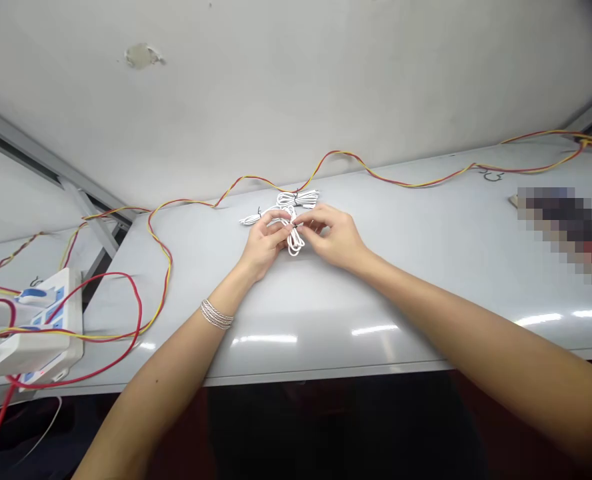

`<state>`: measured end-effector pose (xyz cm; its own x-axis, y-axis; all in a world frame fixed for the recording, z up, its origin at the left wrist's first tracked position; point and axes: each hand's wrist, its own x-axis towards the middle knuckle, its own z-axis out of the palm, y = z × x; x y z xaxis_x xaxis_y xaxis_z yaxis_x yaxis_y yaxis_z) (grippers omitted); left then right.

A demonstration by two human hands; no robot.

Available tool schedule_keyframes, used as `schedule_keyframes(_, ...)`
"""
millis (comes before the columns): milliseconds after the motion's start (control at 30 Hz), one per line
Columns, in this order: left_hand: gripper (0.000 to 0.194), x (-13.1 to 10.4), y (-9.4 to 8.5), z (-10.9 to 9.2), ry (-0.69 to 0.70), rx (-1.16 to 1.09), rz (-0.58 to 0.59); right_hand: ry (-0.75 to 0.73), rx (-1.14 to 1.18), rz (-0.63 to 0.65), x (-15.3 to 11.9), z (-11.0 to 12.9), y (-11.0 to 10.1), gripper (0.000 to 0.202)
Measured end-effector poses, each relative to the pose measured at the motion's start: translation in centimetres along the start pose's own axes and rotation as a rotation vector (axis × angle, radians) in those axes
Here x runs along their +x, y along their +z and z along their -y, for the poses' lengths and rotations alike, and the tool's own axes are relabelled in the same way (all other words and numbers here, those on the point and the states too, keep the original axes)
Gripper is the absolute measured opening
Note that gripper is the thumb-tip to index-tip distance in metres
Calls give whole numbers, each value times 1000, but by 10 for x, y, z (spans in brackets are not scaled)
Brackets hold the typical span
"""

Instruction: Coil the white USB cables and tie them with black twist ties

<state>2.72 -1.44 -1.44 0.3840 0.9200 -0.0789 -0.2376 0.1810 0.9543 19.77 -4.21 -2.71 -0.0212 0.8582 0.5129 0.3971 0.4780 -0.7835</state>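
Observation:
A coiled white cable (296, 245) is held between my two hands above the grey table. My left hand (267, 243) is closed round its left side, thumb and fingers pressed on the loops. From the right, my right hand (332, 235) pinches with thumb and forefinger at a thin black twist tie (295, 227) around the bundle's middle. Just behind lie more bundled white cables (303, 199), also bound with black ties. One smaller white bundle (251, 219) pokes out to the left of my left hand. My fingers hide part of the held cable.
Red and yellow twisted wires (391, 180) run along the wall at the table's back and loop down the left side. A white power strip (73, 300) with plugs and a red cord sits at far left. Black tie scraps (492, 177) and a blurred-out object (571, 227) lie right.

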Motion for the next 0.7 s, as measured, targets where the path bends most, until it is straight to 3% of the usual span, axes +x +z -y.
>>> schedule_keyframes(500,29,1,0,0,-21,-39,-25,12,26,-46,1,4,0,19)
schedule_keyframes(567,40,1,0,-1,21,-24,-39,19,14,-56,2,4,-1,18)
schedule_keyframes(700,82,1,-2,-5,200,21,-116,57,0,-59,3,3,-3,17)
